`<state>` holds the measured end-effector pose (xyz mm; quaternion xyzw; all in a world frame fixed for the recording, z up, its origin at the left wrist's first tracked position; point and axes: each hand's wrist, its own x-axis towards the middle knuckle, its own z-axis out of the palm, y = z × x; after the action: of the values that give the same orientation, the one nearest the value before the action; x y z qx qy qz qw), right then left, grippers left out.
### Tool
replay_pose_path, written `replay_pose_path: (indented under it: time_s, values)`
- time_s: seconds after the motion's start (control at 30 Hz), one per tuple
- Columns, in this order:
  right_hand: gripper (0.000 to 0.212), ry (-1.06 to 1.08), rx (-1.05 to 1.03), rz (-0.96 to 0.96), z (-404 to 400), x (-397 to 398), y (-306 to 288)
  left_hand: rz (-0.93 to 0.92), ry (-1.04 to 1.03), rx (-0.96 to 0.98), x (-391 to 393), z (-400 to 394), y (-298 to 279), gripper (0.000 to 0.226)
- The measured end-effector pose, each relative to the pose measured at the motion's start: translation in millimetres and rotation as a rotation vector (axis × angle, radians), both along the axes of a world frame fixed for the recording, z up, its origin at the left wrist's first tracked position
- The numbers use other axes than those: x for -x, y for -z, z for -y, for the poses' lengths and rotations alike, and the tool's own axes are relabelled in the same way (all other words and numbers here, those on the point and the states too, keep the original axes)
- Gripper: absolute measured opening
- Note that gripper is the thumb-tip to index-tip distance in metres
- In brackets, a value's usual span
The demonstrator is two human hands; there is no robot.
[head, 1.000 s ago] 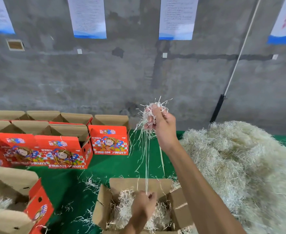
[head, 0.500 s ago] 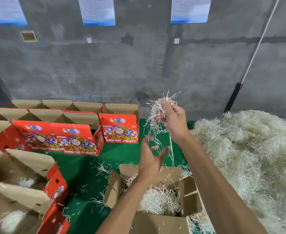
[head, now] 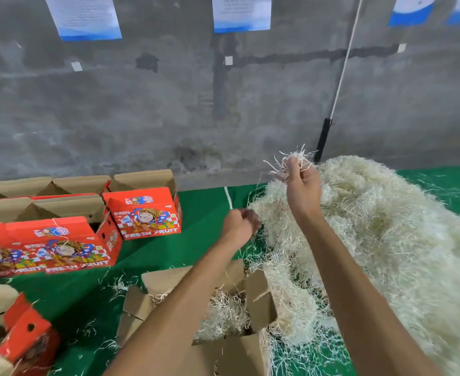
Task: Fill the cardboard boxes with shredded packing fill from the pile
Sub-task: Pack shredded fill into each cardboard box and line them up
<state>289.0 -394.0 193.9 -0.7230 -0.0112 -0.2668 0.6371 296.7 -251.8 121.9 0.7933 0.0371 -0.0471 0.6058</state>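
A big heap of pale shredded packing fill covers the right half of the green table. An open cardboard box stands in front of me under my arms, with some fill inside. My right hand is raised above the pile's left edge and grips a tuft of fill that sticks out over its fingers. My left hand is lower and to the left, fingers curled round a few thin strands at the pile's edge.
Several open red "FRESH FRUIT" boxes stand in rows at the back left. Another red box sits at the near left. Loose strands litter the green cloth. A concrete wall with paper sheets rises behind; a white cord hangs by the pile.
My left hand has risen from the box to the pile's edge and closed on strands. My right hand, still holding its tuft, has shifted right over the pile. The view has turned right.
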Motion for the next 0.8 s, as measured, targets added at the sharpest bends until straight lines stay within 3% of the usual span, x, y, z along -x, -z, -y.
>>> replay_pose_path:
  time_s: [0.13,0.2,0.23,0.3,0.33,0.4,0.5,0.6,0.73,0.8]
  values:
    - [0.052,0.039,0.077,-0.141,49,9,40,0.279,-0.031,-0.202,-29,70,-39,0.03]
    - [0.051,0.017,0.148,-0.259,74,12,60,0.338,0.096,-0.293,-42,93,-51,0.025]
    - [0.046,-0.012,0.185,-0.347,85,15,69,0.318,0.202,-0.357,-48,100,-51,0.017]
    - [0.038,-0.068,0.324,-0.581,102,22,86,0.191,0.387,-0.558,-57,104,-36,0.038]
    - [0.036,-0.09,0.405,-0.692,107,28,95,0.1,0.44,-0.667,-58,99,-25,0.049]
    - [0.033,-0.092,0.604,-0.817,104,42,113,0.015,0.416,-0.751,-54,79,-3,0.043]
    - [0.026,-0.083,0.795,-0.73,66,58,129,0.176,0.182,-0.523,-23,31,33,0.017]
    - [0.018,-0.353,0.693,-0.513,-4,59,134,0.372,0.056,-0.377,23,-23,69,0.009]
    - [0.015,-0.751,0.795,-0.486,-92,57,170,0.128,0.153,-0.551,69,-106,126,0.023]
    - [0.02,-0.82,0.9,-0.616,-117,61,203,0.017,0.207,-0.721,86,-147,155,0.027]
